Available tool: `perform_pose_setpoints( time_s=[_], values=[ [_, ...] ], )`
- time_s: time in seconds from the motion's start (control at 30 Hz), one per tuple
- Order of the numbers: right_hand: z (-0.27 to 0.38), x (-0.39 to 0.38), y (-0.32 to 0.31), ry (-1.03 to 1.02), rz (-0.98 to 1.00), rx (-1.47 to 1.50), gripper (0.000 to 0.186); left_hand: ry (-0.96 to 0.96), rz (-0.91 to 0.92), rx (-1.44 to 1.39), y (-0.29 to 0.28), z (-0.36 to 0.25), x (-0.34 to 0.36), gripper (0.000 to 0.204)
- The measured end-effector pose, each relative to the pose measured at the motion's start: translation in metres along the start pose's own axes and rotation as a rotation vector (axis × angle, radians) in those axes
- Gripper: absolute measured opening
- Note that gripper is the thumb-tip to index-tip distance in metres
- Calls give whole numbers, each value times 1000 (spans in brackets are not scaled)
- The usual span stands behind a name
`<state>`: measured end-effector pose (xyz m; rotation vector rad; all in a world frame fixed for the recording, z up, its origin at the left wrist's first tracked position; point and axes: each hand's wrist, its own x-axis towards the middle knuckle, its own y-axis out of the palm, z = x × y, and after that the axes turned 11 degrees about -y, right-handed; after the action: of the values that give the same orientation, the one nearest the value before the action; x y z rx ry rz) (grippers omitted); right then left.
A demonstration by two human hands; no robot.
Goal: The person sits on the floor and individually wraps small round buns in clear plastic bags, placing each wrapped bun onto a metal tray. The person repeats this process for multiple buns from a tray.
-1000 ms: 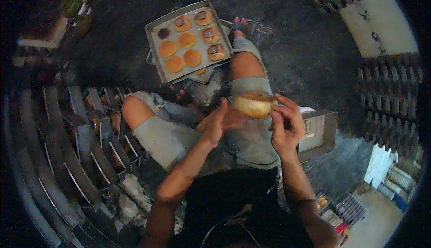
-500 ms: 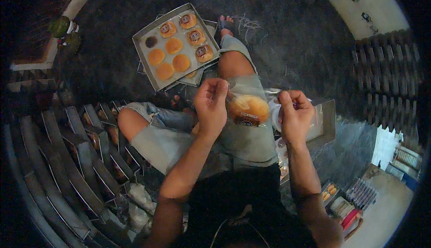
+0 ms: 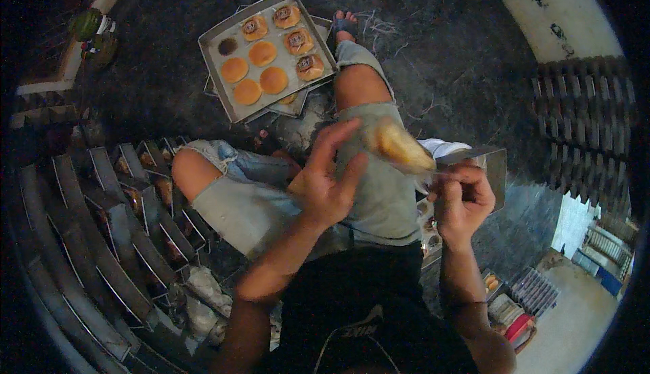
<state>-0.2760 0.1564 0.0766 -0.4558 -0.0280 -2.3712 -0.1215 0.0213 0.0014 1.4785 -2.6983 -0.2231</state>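
Dark, rough concrete floor (image 3: 460,55) fills the upper half of the frame, and the person sits on it, knees in pale torn jeans spreading out from the centre. Up in the upper left, a metal baking tray (image 3: 215,42) lies flat on the floor, carrying round golden buns (image 3: 263,53), some plain, some with a dark swirl on top; a second tray peeks out from beneath it. Down the left side, rows of dark metal loaf tins (image 3: 101,198) fan out in a curve along the rim of the picture.

Now the hands, centre frame. The left hand (image 3: 325,184) is open, fingers spread and reaching up toward the right, the fingertips just beside the near end of a bun in clear wrap (image 3: 399,147). That bun sits right of centre, tilted and motion-blurred, above the person's right thigh. The right hand (image 3: 464,198) is curled closed just below and to the right of it, fingers pinched on the trailing end of the clear wrap; exactly how tight the pinch is, the blur hides. Just behind that hand stands a grey metal box (image 3: 491,167), touching or nearly touching the knuckles, cannot tell which.

Far lower right, a bright patch of floor with small crates and a red container (image 3: 518,326) near the rim.
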Motion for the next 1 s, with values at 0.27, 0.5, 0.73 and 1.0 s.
perform_pose_setpoints(
  time_s=[0.27, 0.5, 0.73, 1.0],
  values=[
    [-46, -2, 3, 96, -70, 14, 10, 71, -121, 190, 9, 17, 9, 32],
    [-51, 11, 5, 6, -108, 62, 8, 125, -54, 249, 26, -7, 44, 27],
    [-52, 11, -3, -28, -89, -79, 11, 300, 66, 353, 38, -12, 58, 13],
    [-18, 13, -10, 122, -114, -72, 14, -255, -111, 2, 15, -31, 35, 18]
  ],
)
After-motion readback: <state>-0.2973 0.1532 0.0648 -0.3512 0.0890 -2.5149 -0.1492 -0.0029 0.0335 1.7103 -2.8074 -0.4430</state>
